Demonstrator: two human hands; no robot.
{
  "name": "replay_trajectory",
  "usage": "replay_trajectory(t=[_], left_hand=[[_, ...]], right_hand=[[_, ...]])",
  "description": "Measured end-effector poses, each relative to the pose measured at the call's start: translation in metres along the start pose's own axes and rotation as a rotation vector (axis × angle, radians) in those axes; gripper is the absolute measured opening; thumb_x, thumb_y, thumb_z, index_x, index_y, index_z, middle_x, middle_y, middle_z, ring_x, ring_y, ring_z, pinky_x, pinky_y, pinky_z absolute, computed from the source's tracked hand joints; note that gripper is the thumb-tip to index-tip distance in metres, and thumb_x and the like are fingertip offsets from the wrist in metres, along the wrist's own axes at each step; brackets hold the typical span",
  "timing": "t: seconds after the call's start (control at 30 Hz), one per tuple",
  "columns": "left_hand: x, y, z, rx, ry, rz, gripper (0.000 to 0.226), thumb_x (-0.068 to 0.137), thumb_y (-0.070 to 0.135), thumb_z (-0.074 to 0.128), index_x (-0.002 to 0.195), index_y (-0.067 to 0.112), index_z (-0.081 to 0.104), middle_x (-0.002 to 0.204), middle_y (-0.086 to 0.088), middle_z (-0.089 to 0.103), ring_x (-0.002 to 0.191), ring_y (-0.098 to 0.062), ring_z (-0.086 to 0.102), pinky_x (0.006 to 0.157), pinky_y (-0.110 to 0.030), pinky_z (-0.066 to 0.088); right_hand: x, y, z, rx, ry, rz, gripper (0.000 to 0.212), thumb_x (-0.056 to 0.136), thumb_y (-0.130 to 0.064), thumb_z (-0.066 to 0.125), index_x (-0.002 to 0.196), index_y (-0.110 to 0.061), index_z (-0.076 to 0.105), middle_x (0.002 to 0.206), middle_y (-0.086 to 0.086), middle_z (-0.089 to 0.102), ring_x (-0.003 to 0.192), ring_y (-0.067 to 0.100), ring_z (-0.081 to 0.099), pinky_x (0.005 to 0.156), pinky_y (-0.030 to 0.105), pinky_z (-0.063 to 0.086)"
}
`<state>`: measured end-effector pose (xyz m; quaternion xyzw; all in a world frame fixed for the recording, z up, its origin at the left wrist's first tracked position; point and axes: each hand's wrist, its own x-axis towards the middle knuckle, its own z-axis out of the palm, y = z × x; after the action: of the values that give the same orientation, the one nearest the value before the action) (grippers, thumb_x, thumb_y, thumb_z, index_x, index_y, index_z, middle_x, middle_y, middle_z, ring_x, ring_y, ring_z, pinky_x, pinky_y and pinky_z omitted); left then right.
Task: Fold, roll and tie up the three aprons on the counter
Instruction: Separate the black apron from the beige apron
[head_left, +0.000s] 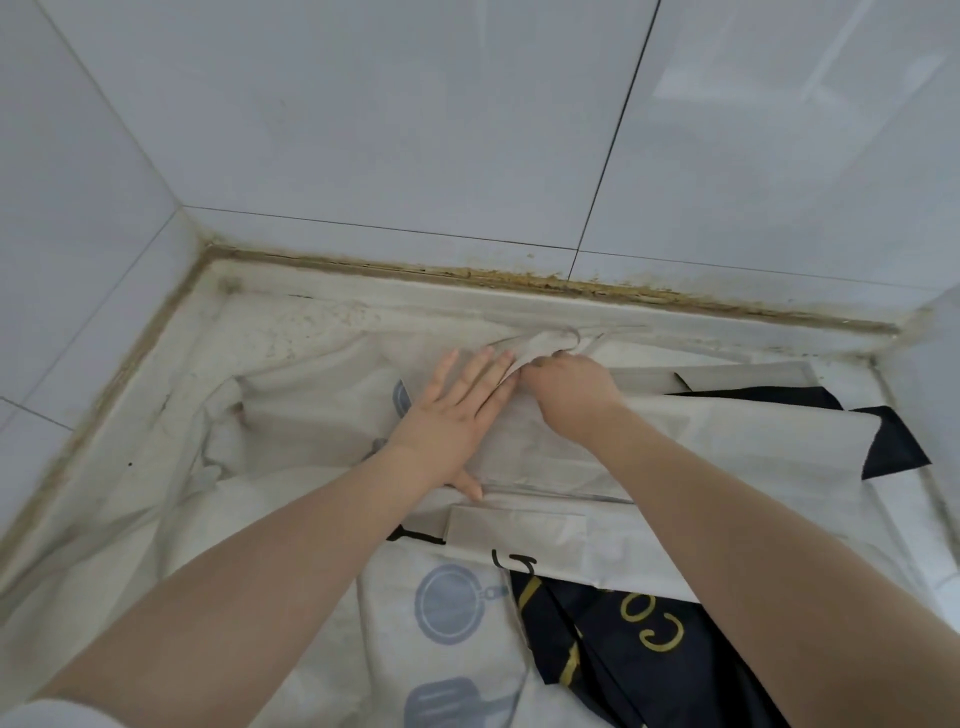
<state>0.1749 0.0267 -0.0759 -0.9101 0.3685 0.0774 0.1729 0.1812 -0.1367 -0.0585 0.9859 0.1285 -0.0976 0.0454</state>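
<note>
A pale grey-white apron (561, 447) lies folded across the middle of the counter. My left hand (457, 410) presses flat on it, fingers straight and spread. Just to its right, my right hand (566, 384) grips the apron's far bunched edge and strap (550, 340) near the back wall. A white apron with grey kitchen-utensil prints (441, 613) lies underneath at the front. A black apron with yellow lettering (639, 639) lies at the front right, with black corners also showing at the far right.
The counter (291, 322) sits in a corner of white tiled walls (389, 130), with a stained seam (519, 278) along the back. Its left edge (93, 410) meets the left wall. Crumpled white fabric covers the left part.
</note>
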Motion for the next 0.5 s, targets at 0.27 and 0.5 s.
replay_trajectory(t=[0.27,0.5], left_hand=[[-0.016,0.012,-0.011,0.080,0.045,-0.017,0.127,0.071,0.069,0.058,0.144,0.001,-0.020,0.155,-0.016,0.001,0.141,-0.038,0.014,0.113,-0.051,-0.009],[-0.034,0.003,0.007,-0.239,-0.075,-0.153,0.119,0.075,0.062,0.063,0.145,0.021,-0.024,0.151,-0.016,0.015,0.112,-0.033,0.048,0.075,-0.037,0.045]], right_hand=[[-0.046,-0.036,0.006,-0.264,-0.126,-0.256,0.057,0.091,-0.010,0.047,0.142,-0.013,0.024,0.115,0.007,0.061,0.103,0.026,0.058,0.085,0.033,0.039],[-0.040,-0.058,0.024,0.293,-0.410,0.062,0.072,0.090,-0.063,0.036,0.148,-0.026,0.014,0.131,0.007,0.054,0.114,0.027,0.054,0.090,0.040,0.048]])
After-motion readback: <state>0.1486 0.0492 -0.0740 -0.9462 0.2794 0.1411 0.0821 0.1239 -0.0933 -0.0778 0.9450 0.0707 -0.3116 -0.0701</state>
